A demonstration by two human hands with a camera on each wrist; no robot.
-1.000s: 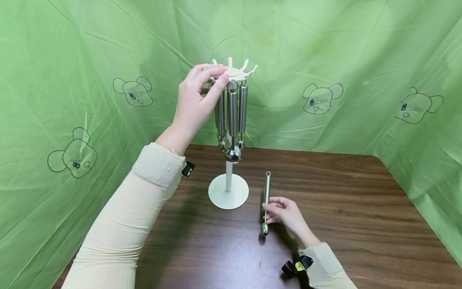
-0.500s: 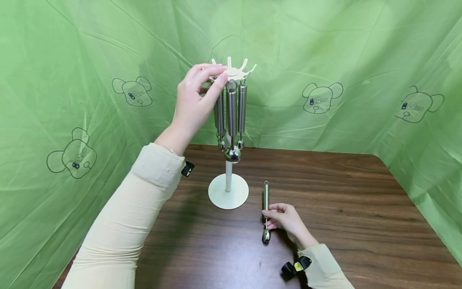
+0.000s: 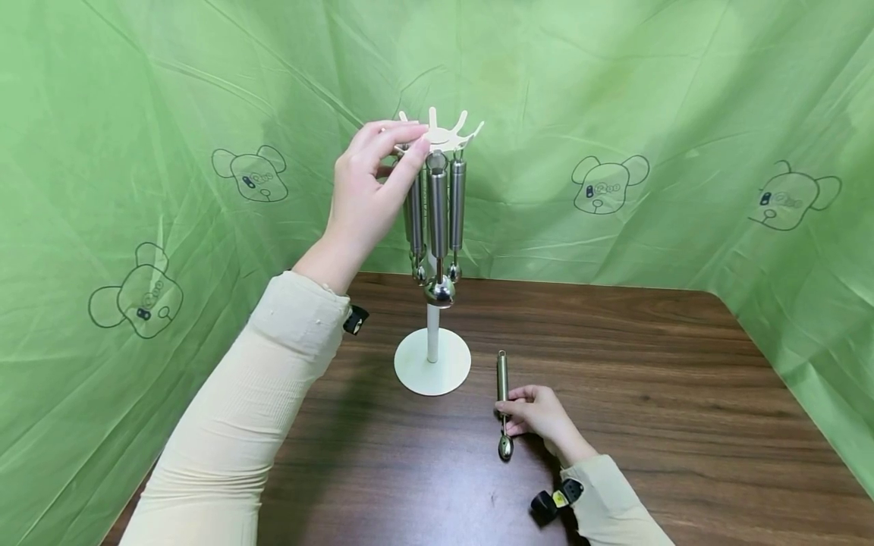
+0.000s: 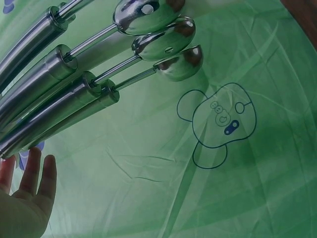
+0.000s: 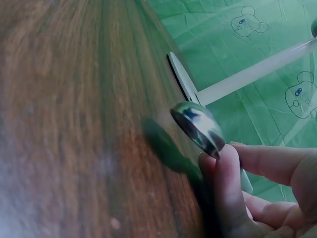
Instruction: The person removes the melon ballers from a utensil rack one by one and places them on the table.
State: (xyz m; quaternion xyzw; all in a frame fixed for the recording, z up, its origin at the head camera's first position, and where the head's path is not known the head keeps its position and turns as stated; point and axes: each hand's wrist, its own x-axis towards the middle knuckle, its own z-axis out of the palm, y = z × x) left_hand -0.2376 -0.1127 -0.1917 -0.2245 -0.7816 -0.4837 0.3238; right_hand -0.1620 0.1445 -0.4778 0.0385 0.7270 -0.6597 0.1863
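A white stand (image 3: 433,334) with a round base and a spoked top rises from the table. Several steel melon ballers (image 3: 439,220) hang from it, bowls down; their rounded bowls (image 4: 163,44) show large in the left wrist view, one with a small hole. My left hand (image 3: 375,171) pinches the stand's top between thumb and fingers. Right of the base, my right hand (image 3: 542,415) pinches another melon baller (image 3: 503,375) at its lower handle and neck. Its ring end points away from me, and its bowl (image 5: 200,128) hangs low over the wood, its shadow beside it.
The dark wood table (image 3: 649,402) stretches out to the right of my right hand. Green cloth (image 3: 532,76) printed with bear faces hangs behind and on both sides. A black wrist camera (image 3: 556,502) sits at my right cuff.
My right hand has drawn the melon baller slightly toward me and lower, close to the table. The left hand keeps its hold on the stand's top, almost still.
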